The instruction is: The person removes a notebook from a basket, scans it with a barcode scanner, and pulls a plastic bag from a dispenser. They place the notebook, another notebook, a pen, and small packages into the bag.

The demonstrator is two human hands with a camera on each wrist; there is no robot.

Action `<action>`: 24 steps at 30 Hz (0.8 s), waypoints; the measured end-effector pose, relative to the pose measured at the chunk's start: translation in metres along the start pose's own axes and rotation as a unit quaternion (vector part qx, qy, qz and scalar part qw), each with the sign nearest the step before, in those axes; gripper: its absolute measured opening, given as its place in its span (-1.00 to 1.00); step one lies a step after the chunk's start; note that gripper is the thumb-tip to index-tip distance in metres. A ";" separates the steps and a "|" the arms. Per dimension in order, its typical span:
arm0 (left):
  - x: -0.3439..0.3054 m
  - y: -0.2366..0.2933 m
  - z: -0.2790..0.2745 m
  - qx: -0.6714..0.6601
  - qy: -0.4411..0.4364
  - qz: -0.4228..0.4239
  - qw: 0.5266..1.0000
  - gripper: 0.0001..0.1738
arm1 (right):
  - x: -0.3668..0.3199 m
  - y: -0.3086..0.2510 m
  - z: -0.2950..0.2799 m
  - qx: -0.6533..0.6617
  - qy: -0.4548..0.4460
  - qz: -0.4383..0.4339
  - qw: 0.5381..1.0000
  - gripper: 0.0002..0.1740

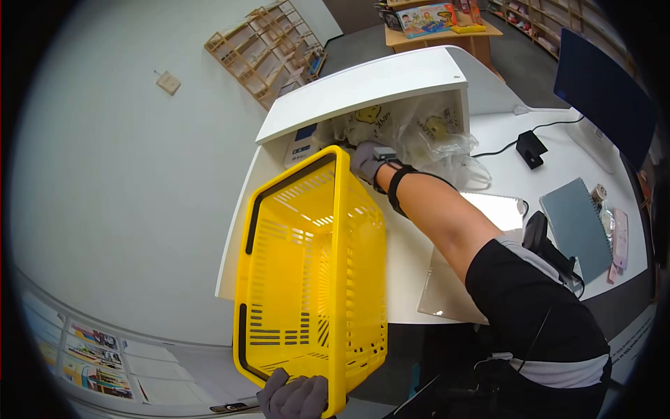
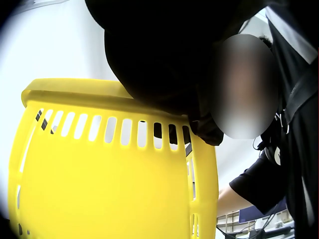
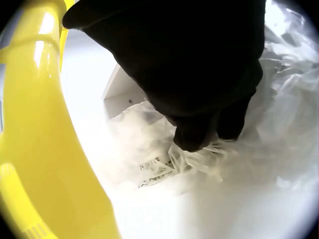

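Note:
A yellow plastic shopping basket is tipped on its side at the counter, its opening facing left and its black handles lying along the rim. My left hand, in a grey glove, grips the rim at the near end. The left wrist view shows the slotted basket wall close up, with the dark left hand over its rim. Beyond the basket, my gloved right hand reaches under the raised shelf. Its fingertips point down into crinkled clear plastic bags; I cannot tell whether they pinch the plastic.
The white raised shelf overhangs the bags. Rightward on the counter are a black stand, a monitor, a barcode scanner, a grey-blue notebook and a pink device. A pale wall stands left.

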State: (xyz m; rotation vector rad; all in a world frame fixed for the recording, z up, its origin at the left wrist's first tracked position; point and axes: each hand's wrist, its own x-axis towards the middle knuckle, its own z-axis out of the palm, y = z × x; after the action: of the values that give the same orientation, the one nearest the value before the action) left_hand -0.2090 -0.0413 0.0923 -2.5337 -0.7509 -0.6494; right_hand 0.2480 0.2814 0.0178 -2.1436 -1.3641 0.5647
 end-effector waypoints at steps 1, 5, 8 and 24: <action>0.003 0.000 -0.001 -0.003 0.001 0.002 1.000 -0.64 | 0.019 0.009 0.017 -0.001 0.027 -0.006 1.000 -0.43; 0.008 0.005 0.001 -0.019 0.004 -0.016 1.000 -0.71 | 0.065 0.016 0.053 0.130 0.074 -0.041 0.988 -0.41; 0.005 0.010 0.006 -0.038 0.010 -0.049 0.998 -0.73 | 0.012 0.008 -0.009 0.131 0.026 -0.040 0.990 -0.41; 0.004 -0.014 0.046 0.053 -0.009 -0.011 0.999 -0.54 | -0.093 0.046 -0.111 0.403 0.054 0.003 0.913 -0.67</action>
State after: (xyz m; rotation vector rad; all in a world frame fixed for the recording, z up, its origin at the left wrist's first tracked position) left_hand -0.2000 -0.0059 0.0613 -2.4421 -0.8002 -0.5786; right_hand 0.3089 0.1566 0.0799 -1.4684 -0.8386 0.8223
